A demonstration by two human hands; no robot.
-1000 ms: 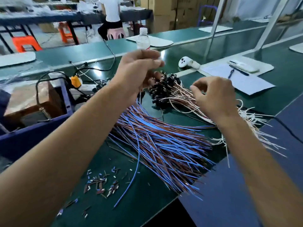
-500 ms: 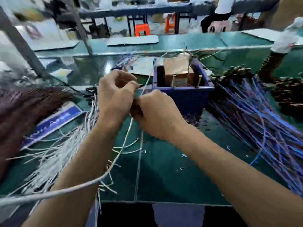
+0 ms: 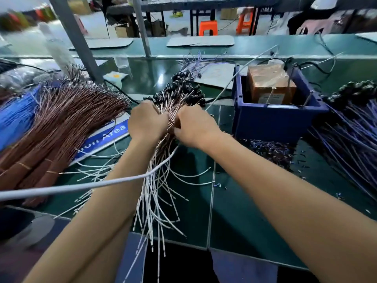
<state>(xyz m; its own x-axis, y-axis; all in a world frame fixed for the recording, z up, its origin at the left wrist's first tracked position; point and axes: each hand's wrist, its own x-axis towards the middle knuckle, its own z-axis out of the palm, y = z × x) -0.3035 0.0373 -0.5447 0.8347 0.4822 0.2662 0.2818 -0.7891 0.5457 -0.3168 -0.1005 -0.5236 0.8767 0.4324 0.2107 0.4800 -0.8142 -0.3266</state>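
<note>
Left hand (image 3: 147, 120) and right hand (image 3: 194, 127), fingers curled, grip one wire bundle (image 3: 170, 111) between them. The bundle lies above the green table (image 3: 234, 211), left of the blue bin (image 3: 273, 119)

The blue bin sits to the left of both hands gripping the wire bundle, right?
No: the head view shows the blue bin on the right of the left hand and right hand gripping the wire bundle.
</note>
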